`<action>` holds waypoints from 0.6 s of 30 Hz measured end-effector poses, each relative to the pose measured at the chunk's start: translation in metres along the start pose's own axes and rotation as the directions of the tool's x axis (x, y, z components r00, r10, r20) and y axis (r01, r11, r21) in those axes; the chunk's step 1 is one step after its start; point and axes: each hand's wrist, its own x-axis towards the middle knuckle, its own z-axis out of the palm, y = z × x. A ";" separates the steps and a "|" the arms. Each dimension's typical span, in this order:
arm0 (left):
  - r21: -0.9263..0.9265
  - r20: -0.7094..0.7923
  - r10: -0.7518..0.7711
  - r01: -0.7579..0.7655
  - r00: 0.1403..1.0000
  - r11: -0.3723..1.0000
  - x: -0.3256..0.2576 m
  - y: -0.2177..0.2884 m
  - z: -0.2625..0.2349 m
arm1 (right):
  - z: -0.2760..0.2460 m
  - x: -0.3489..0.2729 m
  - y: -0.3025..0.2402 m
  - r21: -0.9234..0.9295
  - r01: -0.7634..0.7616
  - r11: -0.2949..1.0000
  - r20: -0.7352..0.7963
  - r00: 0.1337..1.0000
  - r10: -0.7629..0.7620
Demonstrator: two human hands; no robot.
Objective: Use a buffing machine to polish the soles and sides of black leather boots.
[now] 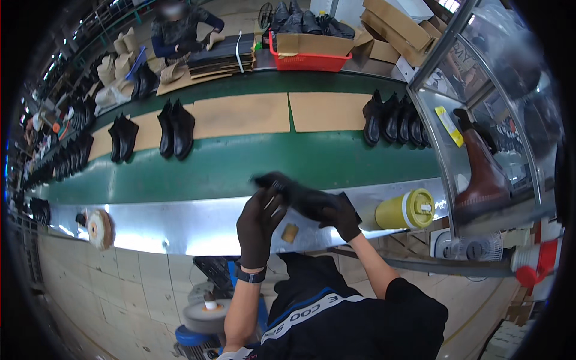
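1. The person's two hands, both in dark gloves, meet over the shiny metal ledge (180, 225) at the near side of a green conveyor belt (240, 168)
2. The left hand (259, 223) reaches up with its fingers (271, 201) spread and pressed against the near end of a black shoe (300, 195); a dark watch sits on that wrist
3. The right hand (343, 217) has its fingers curled tight around the other end of the black shoe, so the shoe hangs in the air between both hands, above the ledge and just in front of the belt
4. The shoe is blurred; its exact shape is hard to tell
5. A small tan block (290, 233) lies on the ledge just below the hands
6. A yellow cup with a lid (405, 210) lies on its side on the ledge, to the right of the right hand
7. Pairs of black boots (175, 128) stand on cardboard sheets on the belt, with another row of black boots (393, 117) further right
8. A brown boot (483, 174) stands inside a glass-walled cabinet at the right
9. A round buffing wheel (99, 228) sits at the ledge's left end
10. Another person (180, 30) works beyond the belt, near a red crate (312, 60)
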 end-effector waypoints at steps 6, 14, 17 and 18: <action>0.673 0.118 0.118 -0.167 0.986 0.720 0.044 0.081 -0.032 | -0.088 0.177 0.028 0.003 0.302 0.953 -0.399 0.874 -0.276; 0.647 -0.752 0.444 0.414 0.487 0.640 -0.126 0.156 -0.207 | -0.147 0.334 0.083 -0.654 -0.136 0.745 -0.495 0.821 -0.285; 0.539 -0.842 0.462 0.476 0.277 0.695 -0.188 0.166 -0.243 | -0.237 0.354 0.150 0.712 0.257 0.654 -0.627 0.651 0.428; 0.420 -0.898 0.323 0.367 0.299 0.830 -0.190 0.148 -0.297 | -0.341 0.371 0.101 0.100 0.402 0.910 -0.797 0.580 -0.168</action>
